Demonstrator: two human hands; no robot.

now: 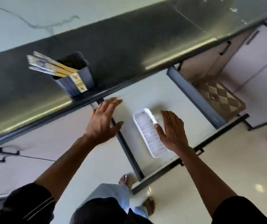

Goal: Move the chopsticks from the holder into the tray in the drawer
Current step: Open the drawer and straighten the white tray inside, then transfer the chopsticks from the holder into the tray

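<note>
— Wooden chopsticks (48, 65)?
— Leaning in the holder (76, 81), beyond the left hand (102, 122), fingers spread.
— Tray (147, 131)?
— In the open drawer (145, 94), between both hands; right hand (172, 131) spread too, empty.

One holder (82, 78). Chopsticks (48, 66): several, blur prevents an exact count. One tray (146, 135). One open drawer (145, 94). Two hands: left hand (102, 123), right hand (172, 132). One floor mat (220, 97).

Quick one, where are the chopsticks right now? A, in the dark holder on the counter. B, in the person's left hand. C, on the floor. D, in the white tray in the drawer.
A: the chopsticks lean out of the dark holder on the counter; the left hand and right hand hold nothing.
</note>
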